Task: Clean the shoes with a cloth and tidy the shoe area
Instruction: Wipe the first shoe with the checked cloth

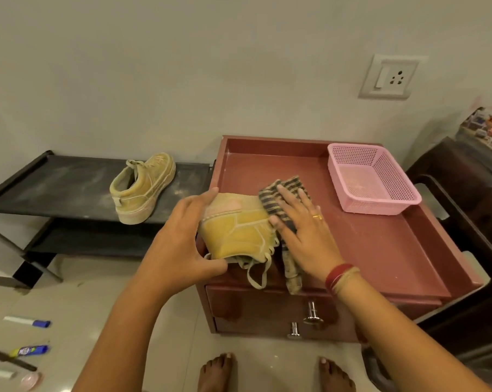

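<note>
A tan yellow shoe (236, 230) lies on its side on the near left part of the red cabinet top (375, 250), laces hanging over the front edge. My left hand (179, 244) grips its heel end, fingers over the sole and thumb under the collar. My right hand (304, 233) lies flat with straight fingers on a striped brown cloth (284, 190), pressing it against the shoe's toe end. The matching second shoe (143, 188) stands upright on the dusty black shoe rack (55, 182) at the left.
A pink mesh basket (372, 179) sits at the cabinet's back right. Two drawer knobs (311, 312) stick out of the cabinet front. Markers and small tubes (27, 349) lie on the floor at lower left. A dark chair (471, 193) stands to the right. My bare feet (219, 372) stand below.
</note>
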The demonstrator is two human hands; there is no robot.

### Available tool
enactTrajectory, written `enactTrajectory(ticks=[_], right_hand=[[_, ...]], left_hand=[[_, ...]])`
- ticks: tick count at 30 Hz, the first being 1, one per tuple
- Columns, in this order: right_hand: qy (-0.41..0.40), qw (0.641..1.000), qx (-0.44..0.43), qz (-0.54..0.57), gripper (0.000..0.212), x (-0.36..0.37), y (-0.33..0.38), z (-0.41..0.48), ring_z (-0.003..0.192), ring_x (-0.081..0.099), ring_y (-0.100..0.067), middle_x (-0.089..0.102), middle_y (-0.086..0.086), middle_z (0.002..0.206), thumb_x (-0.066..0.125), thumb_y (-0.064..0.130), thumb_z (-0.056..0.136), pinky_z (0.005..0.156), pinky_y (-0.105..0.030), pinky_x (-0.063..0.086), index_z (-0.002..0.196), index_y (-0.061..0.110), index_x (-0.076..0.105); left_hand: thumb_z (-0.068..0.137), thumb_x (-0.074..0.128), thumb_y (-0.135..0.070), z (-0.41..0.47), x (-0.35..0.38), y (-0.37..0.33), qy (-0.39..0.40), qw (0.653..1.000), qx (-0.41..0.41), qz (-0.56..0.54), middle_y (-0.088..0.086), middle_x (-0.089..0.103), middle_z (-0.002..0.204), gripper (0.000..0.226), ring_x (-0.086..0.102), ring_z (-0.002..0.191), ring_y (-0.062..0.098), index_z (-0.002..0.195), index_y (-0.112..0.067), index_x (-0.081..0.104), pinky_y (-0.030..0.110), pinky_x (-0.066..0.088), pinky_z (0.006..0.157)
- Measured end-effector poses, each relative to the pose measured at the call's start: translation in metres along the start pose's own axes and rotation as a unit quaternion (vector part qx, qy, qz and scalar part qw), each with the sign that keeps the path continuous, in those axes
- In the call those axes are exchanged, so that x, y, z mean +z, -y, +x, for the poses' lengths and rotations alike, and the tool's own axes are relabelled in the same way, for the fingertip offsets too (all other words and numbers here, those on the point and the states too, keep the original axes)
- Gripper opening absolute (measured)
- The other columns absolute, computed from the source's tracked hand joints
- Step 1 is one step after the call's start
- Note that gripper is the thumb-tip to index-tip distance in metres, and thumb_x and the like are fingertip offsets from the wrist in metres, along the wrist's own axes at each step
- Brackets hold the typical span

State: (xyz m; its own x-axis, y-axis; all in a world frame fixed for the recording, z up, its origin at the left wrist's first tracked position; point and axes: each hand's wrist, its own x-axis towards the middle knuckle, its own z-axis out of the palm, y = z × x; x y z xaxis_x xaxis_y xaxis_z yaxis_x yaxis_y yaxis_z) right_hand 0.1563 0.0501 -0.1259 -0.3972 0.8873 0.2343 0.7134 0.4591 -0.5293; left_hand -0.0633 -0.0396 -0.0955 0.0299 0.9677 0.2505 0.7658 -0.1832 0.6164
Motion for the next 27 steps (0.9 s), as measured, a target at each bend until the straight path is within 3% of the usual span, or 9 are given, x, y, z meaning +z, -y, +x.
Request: enactTrajectory(ticks=[3, 6, 8, 11, 13, 17, 22, 27], right_hand=[[-0.038, 0.993, 0.091, 0.071, 0.047, -0.004, -0.019, 0.008, 0.144, 0.015, -0.015, 0.022, 0.007, 0.155, 0.035, 0.049, 0.097, 0.115, -0.040, 0.012, 0.141, 0.032, 0.034], [-0.135, 0.967, 0.174, 0.129, 0.046, -0.008, -0.009, 0.013, 0.144, 0.016, -0.021, 0.018, -0.005, 0.156, 0.038, 0.040, 0.098, 0.116, -0.037, 0.015, 0.138, 0.019, 0.044], [-0.154, 0.977, 0.083, 0.123, 0.046, -0.004, 0.024, 0.012, 0.144, 0.014, -0.016, 0.016, 0.003, 0.157, 0.037, 0.044, 0.097, 0.116, -0.038, 0.014, 0.139, 0.027, 0.041], [-0.037, 0.995, -0.084, 0.025, 0.048, 0.014, 0.076, 0.008, 0.144, 0.015, -0.015, 0.022, 0.009, 0.155, 0.027, 0.053, 0.096, 0.116, -0.051, 0.003, 0.141, 0.039, 0.034], [-0.012, 0.993, -0.106, -0.048, 0.048, 0.029, 0.081, 0.003, 0.143, 0.019, -0.018, 0.025, 0.008, 0.154, 0.025, 0.054, 0.095, 0.115, -0.055, -0.001, 0.141, 0.042, 0.032], [-0.018, 0.993, -0.105, -0.054, 0.048, 0.029, 0.058, -0.001, 0.144, 0.018, -0.015, 0.028, 0.009, 0.153, 0.024, 0.055, 0.095, 0.117, -0.047, -0.001, 0.142, 0.044, 0.027], [-0.049, 0.997, -0.025, -0.050, 0.050, 0.019, 0.001, -0.005, 0.145, 0.005, -0.013, 0.019, 0.015, 0.155, 0.021, 0.059, 0.093, 0.118, -0.044, 0.001, 0.141, 0.047, 0.027], [-0.087, 0.991, 0.050, 0.086, 0.048, 0.023, -0.014, -0.002, 0.145, -0.001, -0.010, 0.011, 0.018, 0.155, 0.031, 0.055, 0.095, 0.113, -0.034, 0.006, 0.142, 0.048, 0.025]], left_hand=[[0.051, 0.061, -0.058, 0.002, 0.003, 0.001, 0.007, 1.000, -0.020, -0.002, -0.016, 0.025, 0.135, 0.107, 0.035, 0.112, -0.002, 0.147, -0.042, 0.016, 0.008, 0.035, 0.079], [0.052, 0.059, -0.060, 0.002, 0.009, 0.002, 0.011, 0.999, -0.036, 0.022, -0.014, 0.016, 0.143, 0.109, 0.032, 0.129, 0.017, 0.148, -0.040, 0.011, 0.030, 0.043, 0.094], [0.052, 0.062, -0.061, 0.002, 0.012, 0.000, 0.000, 0.999, -0.044, 0.029, -0.014, 0.015, 0.145, 0.114, 0.029, 0.133, 0.018, 0.149, -0.038, 0.008, 0.035, 0.042, 0.097], [0.055, 0.079, -0.048, 0.002, 0.011, -0.004, -0.035, 0.998, -0.049, -0.014, -0.008, 0.015, 0.151, 0.132, 0.020, 0.132, 0.001, 0.149, -0.037, -0.012, 0.027, 0.032, 0.099], [0.060, 0.083, -0.036, 0.004, 0.014, -0.004, -0.033, 0.998, -0.045, -0.023, -0.004, 0.012, 0.154, 0.135, 0.013, 0.131, -0.005, 0.148, -0.035, -0.018, 0.026, 0.027, 0.103], [0.055, 0.066, -0.051, 0.001, 0.013, 0.001, -0.011, 0.999, -0.022, 0.041, -0.009, 0.020, 0.147, 0.117, 0.024, 0.138, 0.014, 0.152, -0.031, 0.004, 0.040, 0.041, 0.104], [0.058, 0.082, -0.041, 0.001, 0.013, 0.001, 0.007, 0.993, -0.015, 0.117, -0.007, 0.016, 0.151, 0.117, 0.022, 0.139, 0.017, 0.152, -0.028, 0.013, 0.039, 0.043, 0.097], [0.063, 0.081, -0.035, 0.006, 0.016, 0.001, -0.004, 0.989, -0.006, 0.145, 0.000, 0.017, 0.153, 0.109, 0.022, 0.141, 0.023, 0.151, -0.024, 0.018, 0.040, 0.044, 0.097]])
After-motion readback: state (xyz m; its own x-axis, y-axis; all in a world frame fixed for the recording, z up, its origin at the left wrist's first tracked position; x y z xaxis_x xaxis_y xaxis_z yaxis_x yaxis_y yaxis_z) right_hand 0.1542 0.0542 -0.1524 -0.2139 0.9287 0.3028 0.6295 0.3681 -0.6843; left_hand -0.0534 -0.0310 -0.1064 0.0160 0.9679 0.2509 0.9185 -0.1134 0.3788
